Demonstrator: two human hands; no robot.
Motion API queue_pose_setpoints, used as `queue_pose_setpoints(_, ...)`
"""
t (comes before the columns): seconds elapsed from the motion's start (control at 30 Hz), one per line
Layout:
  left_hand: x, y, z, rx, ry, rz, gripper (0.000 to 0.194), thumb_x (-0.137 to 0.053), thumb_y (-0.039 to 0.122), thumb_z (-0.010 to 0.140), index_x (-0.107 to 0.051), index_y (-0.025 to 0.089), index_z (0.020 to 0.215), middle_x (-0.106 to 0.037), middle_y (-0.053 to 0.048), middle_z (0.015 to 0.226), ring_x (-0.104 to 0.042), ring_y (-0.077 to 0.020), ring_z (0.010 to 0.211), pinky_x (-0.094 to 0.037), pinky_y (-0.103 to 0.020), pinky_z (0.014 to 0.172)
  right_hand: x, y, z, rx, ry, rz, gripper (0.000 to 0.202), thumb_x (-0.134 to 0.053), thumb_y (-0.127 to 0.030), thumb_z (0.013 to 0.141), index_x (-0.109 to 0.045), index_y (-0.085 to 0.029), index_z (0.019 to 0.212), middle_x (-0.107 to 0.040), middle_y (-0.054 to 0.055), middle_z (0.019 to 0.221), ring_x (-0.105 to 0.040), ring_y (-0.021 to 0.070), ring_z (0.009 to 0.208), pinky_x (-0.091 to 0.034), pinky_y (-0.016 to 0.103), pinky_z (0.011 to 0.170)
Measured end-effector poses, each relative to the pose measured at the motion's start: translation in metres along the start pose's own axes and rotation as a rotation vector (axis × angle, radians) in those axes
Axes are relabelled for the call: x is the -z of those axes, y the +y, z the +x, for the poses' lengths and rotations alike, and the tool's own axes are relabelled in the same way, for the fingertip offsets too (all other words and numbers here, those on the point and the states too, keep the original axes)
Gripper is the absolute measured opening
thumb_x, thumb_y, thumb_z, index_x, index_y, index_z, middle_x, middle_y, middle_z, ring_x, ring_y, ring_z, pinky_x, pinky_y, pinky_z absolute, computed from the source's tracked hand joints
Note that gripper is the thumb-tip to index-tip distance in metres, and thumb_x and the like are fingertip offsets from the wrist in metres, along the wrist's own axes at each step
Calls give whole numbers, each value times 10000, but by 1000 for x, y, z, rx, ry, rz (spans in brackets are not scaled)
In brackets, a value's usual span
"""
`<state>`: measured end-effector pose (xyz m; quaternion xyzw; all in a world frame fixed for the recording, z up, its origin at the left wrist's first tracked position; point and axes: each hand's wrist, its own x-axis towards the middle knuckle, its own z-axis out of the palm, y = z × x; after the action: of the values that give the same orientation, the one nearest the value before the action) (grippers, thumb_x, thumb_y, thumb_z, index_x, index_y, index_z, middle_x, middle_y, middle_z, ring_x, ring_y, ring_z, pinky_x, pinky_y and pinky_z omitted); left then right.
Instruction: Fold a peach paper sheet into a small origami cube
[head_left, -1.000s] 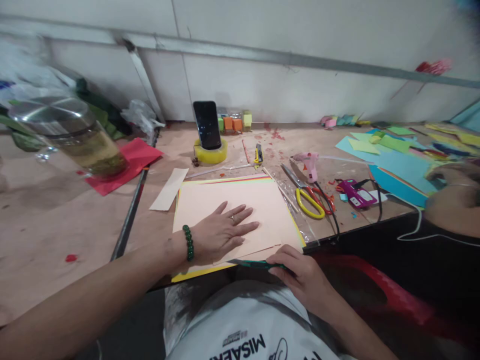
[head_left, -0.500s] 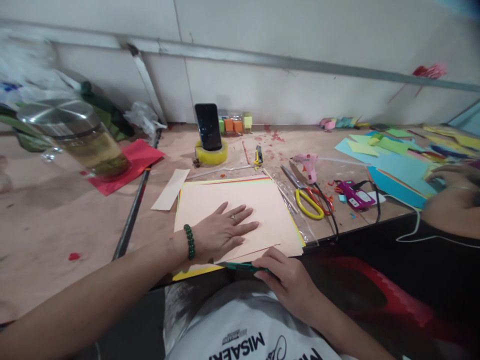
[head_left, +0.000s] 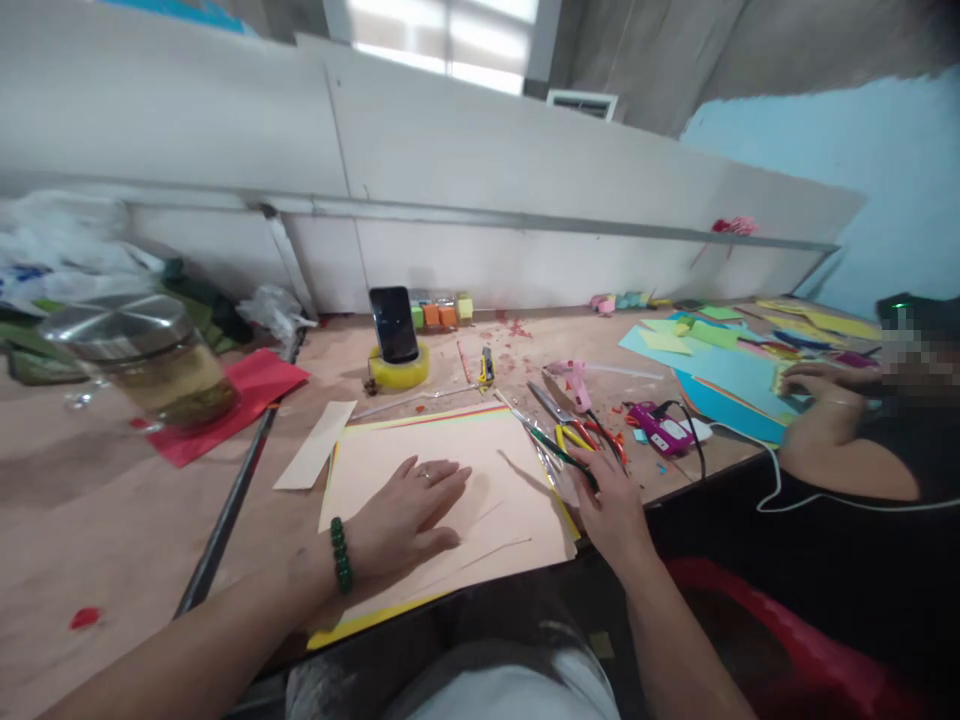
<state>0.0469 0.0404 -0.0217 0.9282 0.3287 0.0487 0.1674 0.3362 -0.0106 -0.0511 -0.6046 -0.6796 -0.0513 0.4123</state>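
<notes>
Grips the green cutter [head_left: 560, 452] in the right hand [head_left: 611, 502], aimed forward and leftward beside the scissors [head_left: 549, 402] and near the paper stack's [head_left: 442, 437] right edge; rests the left hand [head_left: 405, 518], unclenched and empty, on that stack.

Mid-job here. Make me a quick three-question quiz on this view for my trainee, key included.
1. True or false: the left hand lies over the scissors.
2. Pick one. The right hand holds: A) the glue gun; B) the cutter; C) the jar.
3. Fill in: the tape roll at the base of the phone is ____.

Key: 1. False, it lies over the paper. 2. B. 3. Yellow.
</notes>
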Motion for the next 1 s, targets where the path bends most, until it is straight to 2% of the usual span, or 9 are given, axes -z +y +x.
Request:
queue_pose_setpoints(0.13, -1, 4, -4, 165, 112, -51, 636, -609, 295, 816, -427, 158, 1410, -605, -172, 1253, -554, -330, 1129, -433, -487, 966, -33, 22, 7, 19, -51, -157, 225, -433, -191, 904, -644, -195, 981, -679, 111, 917, -635, 256, 829, -526, 383, 714)
queue_pose_setpoints(0.23, -4, -4, -9, 270, 231, -169, 697, -531, 185, 794, -330, 185, 1462, -567, -139, 1336, -547, -295, 1170, -423, -443, 998, -44, 27, 5, 98, -19, -159, 197, -459, -193, 902, -649, -195, 955, -687, 111, 944, -614, 277, 914, -518, 423, 792)
queue_pose_setpoints(0.4, 22, -31, -21, 464, 251, -241, 719, -491, 225, 797, -268, 174, 1479, -668, -103, 1148, -611, -277, 1029, -481, -379, 881, -33, 25, 4, 173, 60, 11, 184, -487, -265, 925, -659, -203, 942, -678, 97, 942, -616, 251, 905, -519, 426, 812)
queue_pose_setpoints(0.53, 49, -42, -29, 545, 203, -34, 744, -550, 194, 709, -348, 147, 1423, -646, -136, 1156, -601, -311, 1059, -479, -398, 877, -12, -3, 7, 316, -154, 190, 133, -536, -235, 911, -656, -208, 962, -672, 85, 945, -622, 217, 924, -531, 368, 801)
queue_pose_setpoints(0.6, 52, -37, -28, 496, 261, 150, 697, -593, 196, 699, -416, 135, 1370, -603, -185, 1229, -544, -359, 1157, -448, -463, 932, -7, -24, 7, 419, -375, 250, 170, -629, -218, 842, -645, -199, 1011, -665, 96, 1055, -607, 223, 1005, -529, 367, 850)
queue_pose_setpoints(0.67, 48, -25, -24, 402, 351, 286, 600, -608, 213, 740, -476, 138, 1319, -561, -214, 1294, -455, -389, 1259, -395, -520, 993, -9, -44, 7, 471, -536, 218, 368, -724, -221, 764, -614, -172, 1112, -628, 124, 1205, -556, 262, 1134, -497, 403, 932)
queue_pose_setpoints(0.77, 32, -4, -14, 283, 313, 222, 494, -589, 246, 808, -531, 151, 1289, -575, -200, 1277, -534, -352, 1170, -441, -475, 955, -21, -62, 7, 528, -732, 151, 234, -690, -169, 799, -625, -170, 1023, -670, 86, 1082, -594, 221, 1038, -502, 344, 894)
queue_pose_setpoints(0.87, 18, 9, -3, 103, 147, -17, 447, -571, 361, 865, -562, 192, 1278, -641, -136, 1164, -618, -266, 1029, -491, -360, 882, -33, -64, 8, 612, -778, 6, 78, -623, -128, 852, -634, -163, 921, -684, 68, 944, -618, 204, 920, -500, 309, 795)
queue_pose_setpoints(1.0, 11, 7, 9, 10, 36, -150, 628, -631, 563, 784, -613, 137, 1245, -681, -173, 1074, -634, -304, 952, -485, -365, 820, -38, -62, 16, 677, -810, -145, 65, -615, -119, 849, -643, -156, 894, -701, 64, 905, -642, 203, 839, -467, 276, 683)
